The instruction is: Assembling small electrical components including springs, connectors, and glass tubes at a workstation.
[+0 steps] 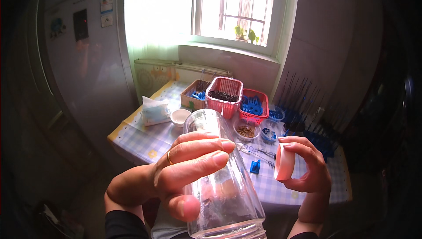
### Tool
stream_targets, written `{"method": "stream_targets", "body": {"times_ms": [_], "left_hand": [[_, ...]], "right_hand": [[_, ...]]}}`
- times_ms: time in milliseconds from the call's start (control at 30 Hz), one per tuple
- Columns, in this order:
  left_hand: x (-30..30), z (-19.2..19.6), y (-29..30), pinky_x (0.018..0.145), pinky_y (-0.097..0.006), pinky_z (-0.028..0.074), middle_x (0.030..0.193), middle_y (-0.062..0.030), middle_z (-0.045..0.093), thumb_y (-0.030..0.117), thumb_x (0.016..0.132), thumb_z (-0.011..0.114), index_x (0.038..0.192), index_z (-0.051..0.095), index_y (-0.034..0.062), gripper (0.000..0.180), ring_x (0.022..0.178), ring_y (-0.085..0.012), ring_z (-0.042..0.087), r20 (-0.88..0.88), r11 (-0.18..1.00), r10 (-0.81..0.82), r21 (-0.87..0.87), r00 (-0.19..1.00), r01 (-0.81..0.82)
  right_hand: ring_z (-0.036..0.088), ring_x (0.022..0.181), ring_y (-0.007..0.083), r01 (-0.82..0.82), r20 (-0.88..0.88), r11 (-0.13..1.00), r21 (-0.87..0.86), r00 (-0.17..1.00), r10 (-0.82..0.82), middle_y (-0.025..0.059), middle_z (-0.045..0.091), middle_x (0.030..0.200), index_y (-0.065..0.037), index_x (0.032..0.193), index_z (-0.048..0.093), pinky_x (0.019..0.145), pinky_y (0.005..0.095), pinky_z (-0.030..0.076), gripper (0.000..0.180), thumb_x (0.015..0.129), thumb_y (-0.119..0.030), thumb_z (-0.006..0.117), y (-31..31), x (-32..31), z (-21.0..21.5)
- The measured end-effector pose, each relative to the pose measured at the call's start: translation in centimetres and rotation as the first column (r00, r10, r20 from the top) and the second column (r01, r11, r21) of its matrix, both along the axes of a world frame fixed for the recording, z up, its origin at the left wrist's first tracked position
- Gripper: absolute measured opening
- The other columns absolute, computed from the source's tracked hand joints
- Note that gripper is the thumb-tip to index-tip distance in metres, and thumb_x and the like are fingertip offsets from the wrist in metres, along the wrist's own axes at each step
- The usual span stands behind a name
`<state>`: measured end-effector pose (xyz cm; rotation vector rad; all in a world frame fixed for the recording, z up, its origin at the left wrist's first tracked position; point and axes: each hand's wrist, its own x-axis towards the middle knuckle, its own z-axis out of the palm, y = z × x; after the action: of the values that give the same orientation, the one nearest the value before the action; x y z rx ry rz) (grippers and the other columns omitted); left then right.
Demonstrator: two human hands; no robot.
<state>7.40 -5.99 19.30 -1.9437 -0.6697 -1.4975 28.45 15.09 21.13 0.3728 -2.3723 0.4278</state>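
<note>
The left hand [176,175] is wrapped around a clear glass jar [224,182], fingers across the front of the glass and the thumb pressed in from below, so the jar is held up in the air, tilted, with its base pointing away toward the tabletop and its threaded mouth near the lower edge of the view. A ring sits on one finger of that hand. The jar fills the space between the two hands — it lies just to the right of the left palm and just to the left of the right hand [307,168]. The right hand is closed on a pink lid [284,161], pinched by its rim between thumb and fingertips, held on edge and apart from the jar.

Beyond them stands a tabletop [145,140] with a checked cloth. On it are a red basket [225,94] of dark pieces, a second red basket [253,106] with blue parts, a cardboard box [194,94], a small white bowl [180,116] and a pack of tissues [155,110]. A window [233,6] lights the scene from behind.
</note>
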Motion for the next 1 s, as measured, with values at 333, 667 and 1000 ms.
{"method": "stream_targets", "body": {"times_ms": [333, 667, 1000], "left_hand": [[0.1, 0.8, 0.6, 0.092, -0.05, 0.045, 0.116, -0.0271, 0.055, 0.034, 0.101, 0.037, 0.12, 0.046, -0.0099, 0.049, 0.105, -0.0381, 0.058, -0.055, 0.997, -0.008, 0.071, 0.998, 0.012], [0.5, -1.2, 0.0, 0.085, -0.043, 0.051, 0.119, -0.0244, 0.051, 0.004, 0.077, 0.075, 0.141, 0.028, -0.0101, 0.08, 0.101, -0.0353, 0.06, -0.003, 0.974, 0.002, -0.226, 1.0, -0.002], [0.7, -4.9, 0.2, 0.096, -0.043, 0.045, 0.127, -0.0262, 0.045, 0.01, 0.057, 0.084, 0.149, 0.015, 0.0022, 0.115, 0.113, -0.0374, 0.053, 0.167, 0.51, 0.271, -0.86, 0.948, 0.006]], "right_hand": [[0.061, 0.107, 0.033, 0.013, -0.047, 0.999, 0.037, 0.999, -0.012, 0.017, 0.059, 0.118, -0.011, 0.123, 0.054, 0.084, 0.0421, 0.055, 0.08, 0.051, -0.011, 0.089, -0.1, -0.2, -0.1], [0.06, 0.109, 0.0347, -0.051, 0.007, 0.997, -0.052, 0.999, 0.051, 0.0194, 0.058, 0.121, -0.008, 0.124, 0.055, 0.085, 0.0434, 0.054, 0.077, 0.054, -0.005, 0.087, -2.1, 0.1, 1.7], [0.065, 0.096, 0.0288, -0.102, 0.21, 0.989, -0.106, 0.97, 0.123, 0.0152, 0.064, 0.114, -0.014, 0.108, 0.071, 0.079, 0.0359, 0.053, 0.052, 0.061, 0.005, 0.077, -3.9, -3.0, 2.7]]}}
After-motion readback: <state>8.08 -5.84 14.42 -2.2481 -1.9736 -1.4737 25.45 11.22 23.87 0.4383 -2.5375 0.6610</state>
